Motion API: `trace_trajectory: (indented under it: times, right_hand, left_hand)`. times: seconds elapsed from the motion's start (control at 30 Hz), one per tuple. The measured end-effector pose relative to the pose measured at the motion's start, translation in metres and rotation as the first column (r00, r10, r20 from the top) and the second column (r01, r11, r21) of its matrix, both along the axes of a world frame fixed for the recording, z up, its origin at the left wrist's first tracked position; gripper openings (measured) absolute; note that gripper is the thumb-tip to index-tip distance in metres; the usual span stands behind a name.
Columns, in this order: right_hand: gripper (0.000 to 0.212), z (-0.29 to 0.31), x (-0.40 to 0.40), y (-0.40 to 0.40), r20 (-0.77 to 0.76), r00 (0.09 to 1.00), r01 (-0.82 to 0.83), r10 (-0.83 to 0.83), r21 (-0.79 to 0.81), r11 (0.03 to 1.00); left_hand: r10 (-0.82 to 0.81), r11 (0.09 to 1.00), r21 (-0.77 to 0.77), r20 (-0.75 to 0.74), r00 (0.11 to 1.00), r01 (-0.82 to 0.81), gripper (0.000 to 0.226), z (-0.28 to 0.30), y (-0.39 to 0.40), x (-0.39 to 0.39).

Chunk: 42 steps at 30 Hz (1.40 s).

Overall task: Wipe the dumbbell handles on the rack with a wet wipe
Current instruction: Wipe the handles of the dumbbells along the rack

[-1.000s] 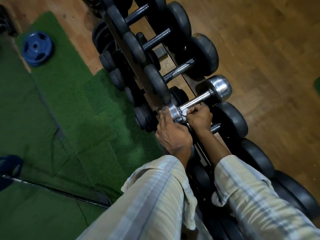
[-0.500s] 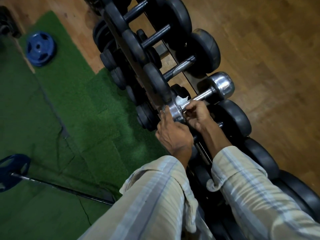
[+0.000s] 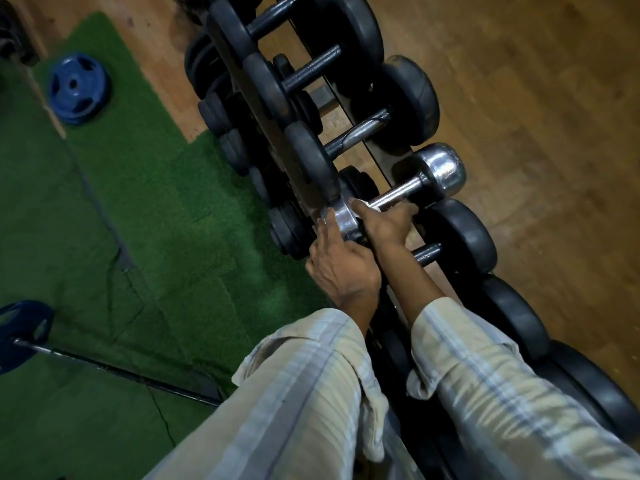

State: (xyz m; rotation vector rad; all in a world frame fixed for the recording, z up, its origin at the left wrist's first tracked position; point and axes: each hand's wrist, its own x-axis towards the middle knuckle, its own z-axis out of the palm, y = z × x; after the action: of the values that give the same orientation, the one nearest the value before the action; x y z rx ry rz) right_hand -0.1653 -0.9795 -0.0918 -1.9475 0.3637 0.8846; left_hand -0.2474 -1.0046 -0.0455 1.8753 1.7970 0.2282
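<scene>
A chrome dumbbell (image 3: pixel 440 169) lies across the black rack (image 3: pixel 242 98), between black rubber-headed dumbbells (image 3: pixel 408 95). My right hand (image 3: pixel 388 225) is closed around the near end of its steel handle, pressing a white wet wipe (image 3: pixel 363 203) against the bar; only a small edge of the wipe shows. My left hand (image 3: pixel 341 266) grips the near chrome head (image 3: pixel 341 216) of the same dumbbell, fingers curled over its rim. The far chrome head stands free on the right rail.
More black dumbbells (image 3: pixel 460 237) line the rack toward me and away. Green turf (image 3: pixel 138 220) covers the floor to the left, with a blue weight plate (image 3: pixel 78 88) and a barbell carrying a blue plate (image 3: pixel 20 332). Wooden floor (image 3: pixel 536 116) lies to the right.
My right hand slid up the chrome handle with the wipe, then came back close to the near head. My left hand kept its hold on that head.
</scene>
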Motion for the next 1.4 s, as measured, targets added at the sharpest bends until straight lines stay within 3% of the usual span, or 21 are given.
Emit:
trace_trajectory:
  times: [0.07, 0.13, 0.2, 0.27, 0.33, 0.43, 0.53, 0.67, 0.83, 0.87, 1.0, 1.1, 1.2, 1.3, 1.4]
  right_hand:
    - [0.089, 0.002, -0.004, -0.010, 0.209, 0.973, -0.081, 0.100, -0.099, 0.992]
    - [0.071, 0.007, -0.004, -0.017, 0.419, 0.886, -0.168, 0.200, -0.112, 0.979]
    - [0.036, 0.009, -0.001, -0.020, 0.585, 0.714, -0.401, 0.383, -0.106, 0.910]
    - [0.009, 0.005, 0.006, -0.024, 0.666, 0.462, -0.640, 0.586, -0.206, 0.740]
    - [0.019, 0.002, 0.016, -0.027, 0.649, 0.251, -0.750, 0.718, -0.338, 0.568]
    - [0.018, 0.015, 0.027, -0.025, 0.523, -0.061, -0.763, 0.850, -0.573, 0.298]
    - [0.007, 0.032, 0.043, -0.022, 0.336, -0.228, -0.594, 0.914, -0.792, 0.143]
    - [0.008, 0.045, 0.079, -0.021, 0.120, -0.216, -0.357, 0.969, -0.933, 0.036]
    - [0.005, 0.039, 0.068, -0.027, 0.035, -0.299, -0.334, 0.954, -0.940, -0.070]
    - [0.004, 0.036, 0.065, -0.028, 0.054, -0.284, -0.352, 0.957, -0.934, -0.051]
    - [0.025, 0.027, 0.045, -0.033, 0.188, -0.035, -0.408, 0.982, -0.899, 0.158]
    - [0.063, 0.025, 0.028, -0.041, 0.384, 0.241, -0.477, 0.891, -0.753, 0.453]
    - [0.070, 0.024, 0.018, -0.039, 0.527, 0.498, -0.457, 0.689, -0.516, 0.725]
    - [0.060, 0.027, 0.013, -0.034, 0.636, 0.596, -0.318, 0.491, -0.374, 0.871]
    - [0.055, 0.033, 0.010, -0.031, 0.645, 0.665, -0.266, 0.377, -0.267, 0.926]
  left_hand:
    - [0.004, 1.000, 0.007, 0.010, 1.000, -0.005, 0.072, -0.001, 0.001, -0.001]
    - [0.010, 1.000, 0.007, 0.020, 1.000, -0.010, 0.072, -0.002, 0.002, -0.001]
    - [0.011, 1.000, 0.008, 0.024, 1.000, -0.011, 0.073, -0.002, 0.000, -0.001]
    - [0.013, 1.000, 0.016, 0.038, 0.999, -0.014, 0.073, -0.002, -0.001, -0.001]
    - [0.016, 1.000, 0.020, 0.048, 0.999, -0.017, 0.073, -0.004, 0.000, -0.001]
    - [0.023, 1.000, 0.015, 0.047, 0.999, -0.023, 0.074, -0.004, 0.000, -0.001]
    - [0.022, 1.000, 0.012, 0.054, 0.998, -0.022, 0.074, -0.003, -0.003, -0.002]
    - [0.020, 1.000, 0.011, 0.055, 0.998, -0.021, 0.075, -0.001, -0.001, -0.001]
    - [0.013, 1.000, 0.004, 0.056, 0.998, -0.013, 0.075, -0.001, -0.001, -0.001]
    - [0.014, 1.000, 0.004, 0.055, 0.998, -0.014, 0.075, -0.001, -0.001, 0.000]
    - [0.018, 1.000, 0.004, 0.051, 0.999, -0.019, 0.075, -0.002, -0.001, -0.002]
    - [0.019, 1.000, -0.002, 0.063, 0.998, -0.019, 0.075, 0.000, -0.001, 0.000]
    - [0.028, 1.000, -0.003, 0.072, 0.997, -0.028, 0.074, 0.001, 0.000, 0.000]
    - [0.020, 1.000, 0.002, 0.080, 0.997, -0.020, 0.073, 0.001, -0.001, -0.001]
    - [0.038, 0.999, -0.004, 0.085, 0.996, -0.038, 0.074, 0.001, -0.001, 0.000]
